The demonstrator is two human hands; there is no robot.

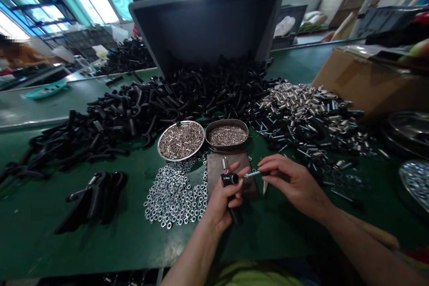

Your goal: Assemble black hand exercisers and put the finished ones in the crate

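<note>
Gripping a black handle (230, 180) upright in a closed fist, the left hand (223, 201) shows the handle's round, hollow head just above the thumb. The right hand (295, 183) pinches a thin bright bolt (252, 174) between thumb and fingertips, the other fingers loosely curled. The bolt lies level, its tip just beside the handle's head; whether they touch I cannot tell. Both are held over a flat dark brown mat (216, 170) on the green table (50, 241).

A small coiled spring (225, 163) stands behind the handle. To the left of the mat spreads a loose heap of shiny ring-shaped nuts (174, 192). Behind it sit a round steel dish (181, 140) of dull metal pins and an oval dish (227, 135) of finer silvery bits. Farther back, a big tangle of matte black curved handles (167, 98) spills from a tipped grey bin (208, 22). Glinting metal sleeves (301, 107) are piled to the right, near a cardboard box (362, 76). A neat bundle of black grips (97, 196) lies at the left.
</note>
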